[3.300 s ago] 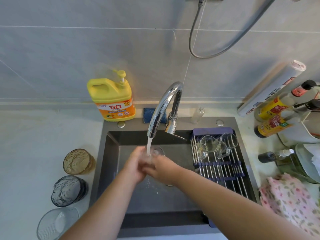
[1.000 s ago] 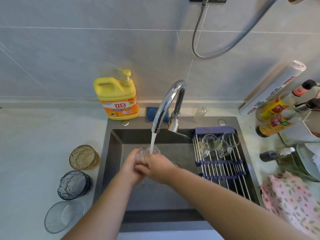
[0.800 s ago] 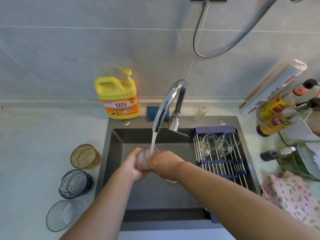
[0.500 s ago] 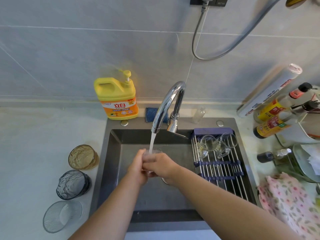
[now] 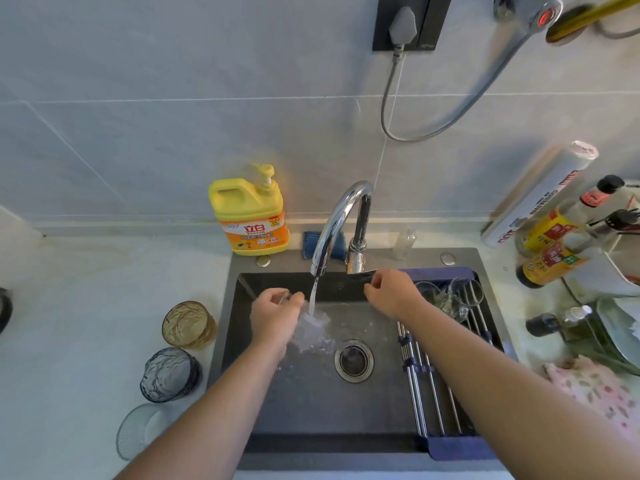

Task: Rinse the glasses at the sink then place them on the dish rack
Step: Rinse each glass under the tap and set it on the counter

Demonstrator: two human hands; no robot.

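A clear glass [image 5: 281, 296] was gripped in the curled fingers of the left hand [image 5: 273, 320], beside the water stream [image 5: 313, 292]. The right hand [image 5: 391, 296] was kept loosely curled, empty-fingered, near the faucet [image 5: 341, 216].

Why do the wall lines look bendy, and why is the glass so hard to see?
Head view: the wide-angle lens bows the tile lines and stretches the edges; the clear glass in the left hand is blurred and melts into the splashing water; white glare streaks the shiny faucet.
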